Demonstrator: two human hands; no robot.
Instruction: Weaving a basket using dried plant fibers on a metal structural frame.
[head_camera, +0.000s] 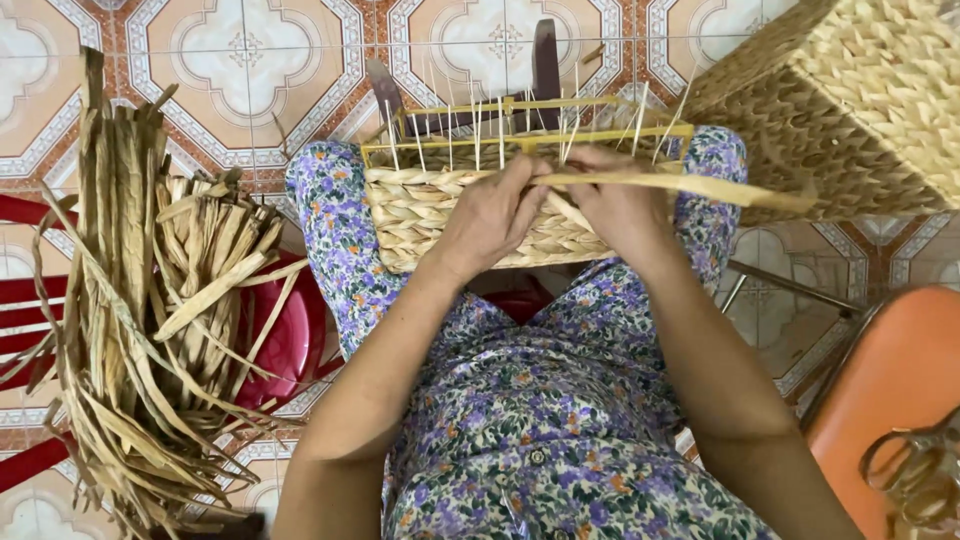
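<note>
step: weaving a row on half-done basket on my lap, 12 o'c | L hand pressed on woven wall, fingers bent, pinching weave | R hand gripping flat strand running to 3 o'c | next, I judge: tuck strand betw. thin upright ribs, keep it taut

Floral garment, purple, blue, green print; small button; arms bare
</note>
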